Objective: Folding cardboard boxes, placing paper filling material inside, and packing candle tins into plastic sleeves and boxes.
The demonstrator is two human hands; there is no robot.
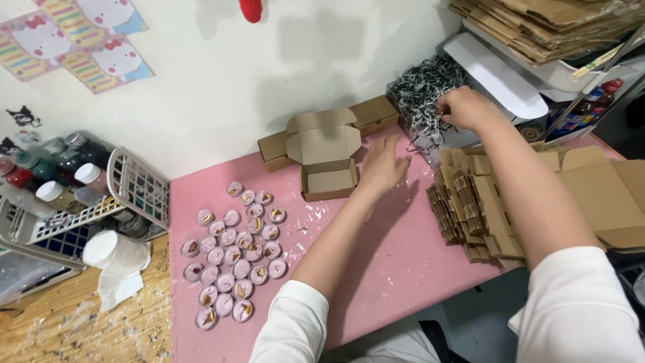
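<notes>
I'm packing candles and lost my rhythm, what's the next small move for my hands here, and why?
Probably lift a pinch of shredded paper across into the open box. The right hand is already in the shred, the left hand rests on the pink mat beside the box, and the box looks empty, with the candles lying loose to its left.

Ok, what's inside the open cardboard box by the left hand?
The open cardboard box shows only bare brown cardboard inside: its floor and raised lid flap. The near front wall hides the strip of floor behind it. The left hand rests flat just right of it; the right hand grips shredded paper.
</notes>
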